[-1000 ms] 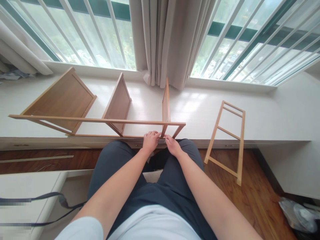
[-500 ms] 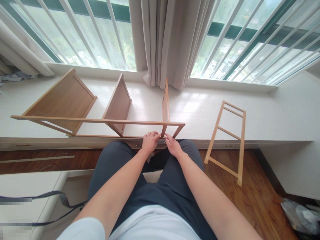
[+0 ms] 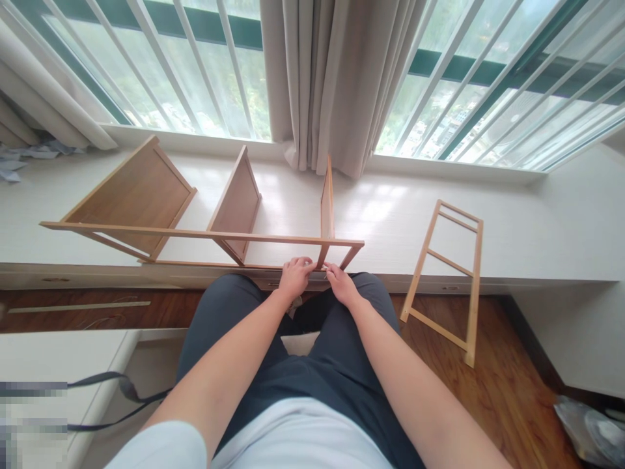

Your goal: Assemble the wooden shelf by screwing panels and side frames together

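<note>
A partly built wooden shelf (image 3: 234, 236) lies on its side on the white window ledge, with its flat side frame facing me and three panels pointing toward the window. My left hand (image 3: 295, 279) is closed at the lower edge of that frame, fingers curled against the wood beside the right-hand panel's end. Just across that joint, my right hand (image 3: 340, 283) is pinched shut by the same edge. Something small and thin seems to be between its fingertips, too small to name. Both forearms rest over my lap.
A second wooden side frame (image 3: 449, 273), ladder-like, leans against the ledge (image 3: 527, 241) at right, its foot on the wooden floor (image 3: 439, 404). Curtains (image 3: 317, 85) hang behind the shelf. A plastic bag (image 3: 593, 426) lies at lower right, a dark strap (image 3: 122, 384) at left.
The whole view has shifted slightly, so the shelf appears a little farther right. Both hands stay at the same joint, with only slight finger movement.
</note>
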The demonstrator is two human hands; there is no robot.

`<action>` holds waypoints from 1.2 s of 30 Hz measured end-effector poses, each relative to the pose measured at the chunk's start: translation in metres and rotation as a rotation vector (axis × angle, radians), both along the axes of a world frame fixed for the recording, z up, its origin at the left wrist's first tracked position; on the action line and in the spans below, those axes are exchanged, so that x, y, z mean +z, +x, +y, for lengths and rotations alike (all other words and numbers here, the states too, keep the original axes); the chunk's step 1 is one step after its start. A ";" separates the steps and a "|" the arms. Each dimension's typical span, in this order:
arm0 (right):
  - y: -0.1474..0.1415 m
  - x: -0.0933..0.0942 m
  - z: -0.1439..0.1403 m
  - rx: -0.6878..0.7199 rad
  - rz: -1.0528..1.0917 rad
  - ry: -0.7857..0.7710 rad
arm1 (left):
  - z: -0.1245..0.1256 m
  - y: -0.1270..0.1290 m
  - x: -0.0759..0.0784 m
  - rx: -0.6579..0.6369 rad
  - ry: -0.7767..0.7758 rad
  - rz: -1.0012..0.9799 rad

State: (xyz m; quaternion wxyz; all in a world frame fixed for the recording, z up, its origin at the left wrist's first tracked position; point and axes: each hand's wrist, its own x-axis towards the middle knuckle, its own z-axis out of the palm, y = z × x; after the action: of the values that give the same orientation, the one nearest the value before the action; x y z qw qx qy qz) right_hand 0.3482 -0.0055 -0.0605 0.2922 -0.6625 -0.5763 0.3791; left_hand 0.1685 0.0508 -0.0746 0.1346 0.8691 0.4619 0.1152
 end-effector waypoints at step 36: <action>-0.013 0.011 -0.017 -0.033 -0.162 0.114 | -0.036 -0.018 0.012 0.327 -0.046 -0.498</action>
State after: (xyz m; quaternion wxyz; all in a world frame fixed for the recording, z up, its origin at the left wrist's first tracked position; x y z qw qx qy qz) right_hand 0.3352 -0.0222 -0.0495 0.2882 -0.6825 -0.6077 0.2860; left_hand 0.1510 0.0147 -0.0624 0.2433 0.7248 0.5510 0.3345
